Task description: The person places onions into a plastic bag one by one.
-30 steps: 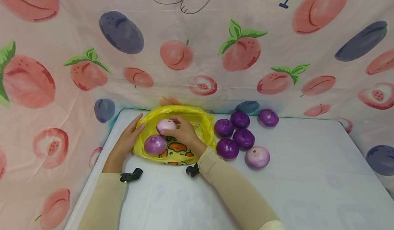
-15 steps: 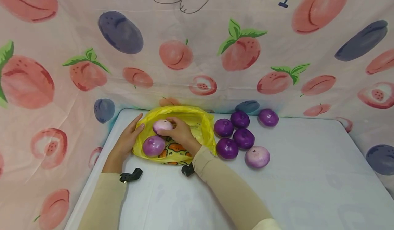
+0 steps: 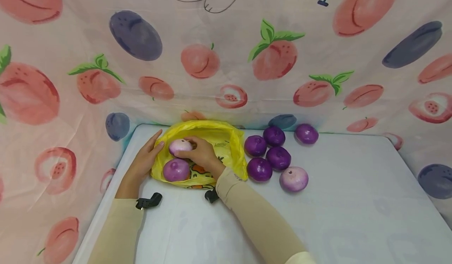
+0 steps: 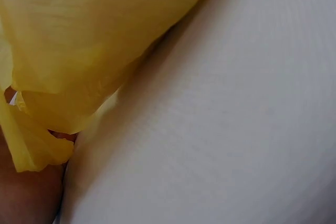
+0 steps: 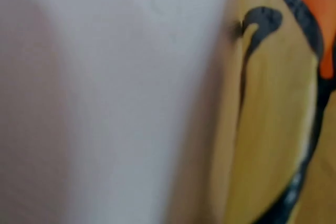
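Observation:
A yellow plastic bag (image 3: 236, 138) with a printed cartoon pattern lies with its mouth wide on the left of the table. My right hand (image 3: 203, 153) reaches into it and holds a pale purple onion (image 3: 180, 146) between thumb and fingers. Just below, a second purple onion (image 3: 176, 170) lies inside the bag's front left. My left hand (image 3: 144, 156) rests against the bag's left side, fingers straight and thumb at the rim. In the left wrist view, a fold of the bag (image 4: 37, 148) hangs over part of that hand. The right wrist view shows the bag's printed side (image 5: 278, 124).
Right of the bag sits a cluster of dark purple onions (image 3: 278, 158), several in all. A paler onion (image 3: 294, 179) lies in front of them and another onion (image 3: 306, 133) at the back edge. A fruit-print cloth (image 3: 229, 60) hangs behind the white table (image 3: 335, 217).
My right hand has moved left inside the bag with the pale onion. The onion below has shifted slightly left and turned, showing its tip. The left hand keeps its place.

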The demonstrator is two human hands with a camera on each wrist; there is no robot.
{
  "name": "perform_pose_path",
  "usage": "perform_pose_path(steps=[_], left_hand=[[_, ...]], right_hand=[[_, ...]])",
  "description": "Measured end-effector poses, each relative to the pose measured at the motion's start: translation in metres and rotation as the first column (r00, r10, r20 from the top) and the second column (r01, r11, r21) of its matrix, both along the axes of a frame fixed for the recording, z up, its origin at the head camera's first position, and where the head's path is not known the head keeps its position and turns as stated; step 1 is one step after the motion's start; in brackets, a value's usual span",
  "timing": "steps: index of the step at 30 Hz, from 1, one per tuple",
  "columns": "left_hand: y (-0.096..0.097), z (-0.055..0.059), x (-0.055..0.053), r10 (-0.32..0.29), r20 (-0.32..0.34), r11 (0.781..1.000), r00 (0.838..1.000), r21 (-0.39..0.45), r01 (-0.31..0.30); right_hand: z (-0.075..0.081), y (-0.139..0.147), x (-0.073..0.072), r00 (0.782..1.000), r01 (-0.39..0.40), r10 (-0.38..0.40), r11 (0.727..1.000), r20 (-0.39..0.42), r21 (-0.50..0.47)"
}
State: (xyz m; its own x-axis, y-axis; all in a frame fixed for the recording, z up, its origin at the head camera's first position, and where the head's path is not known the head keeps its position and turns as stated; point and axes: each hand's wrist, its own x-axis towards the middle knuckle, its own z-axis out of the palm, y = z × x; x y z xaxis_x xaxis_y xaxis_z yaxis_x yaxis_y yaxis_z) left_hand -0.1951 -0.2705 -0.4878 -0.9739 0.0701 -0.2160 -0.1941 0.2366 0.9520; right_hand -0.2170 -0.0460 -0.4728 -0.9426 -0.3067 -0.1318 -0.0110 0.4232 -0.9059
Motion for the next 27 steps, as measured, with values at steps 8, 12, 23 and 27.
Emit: perform_pose_path(steps=[8, 12, 23, 27], left_hand=[[-0.0021, -0.0029, -0.0017, 0.001, 0.006, 1.0, 1.0, -0.008, -0.001], [-0.0025, -0.0053, -0.0027, -0.002, 0.003, 1.0, 1.0, -0.001, 0.002], [-0.0005, -0.0004, 0.0002, 0.004, -0.01, 1.0, 1.0, -0.019, -0.004], [0.0003, 0.0006, 0.0005, 0.006, -0.006, 1.0, 1.0, -0.009, -0.006]], right_hand=[[-0.001, 0.001, -0.0033, 1.0, -0.014, 0.014, 1.0, 0.025, 0.0], [-0.0014, 0.002, -0.0058, 0.999, -0.011, 0.012, 1.0, 0.048, -0.022], [0.0, 0.0037, -0.007, 0.998, -0.005, 0.007, 1.0, 0.07, -0.026], [0.0012, 0.0036, -0.0073, 0.996, 0.006, -0.005, 1.0, 0.091, -0.013]])
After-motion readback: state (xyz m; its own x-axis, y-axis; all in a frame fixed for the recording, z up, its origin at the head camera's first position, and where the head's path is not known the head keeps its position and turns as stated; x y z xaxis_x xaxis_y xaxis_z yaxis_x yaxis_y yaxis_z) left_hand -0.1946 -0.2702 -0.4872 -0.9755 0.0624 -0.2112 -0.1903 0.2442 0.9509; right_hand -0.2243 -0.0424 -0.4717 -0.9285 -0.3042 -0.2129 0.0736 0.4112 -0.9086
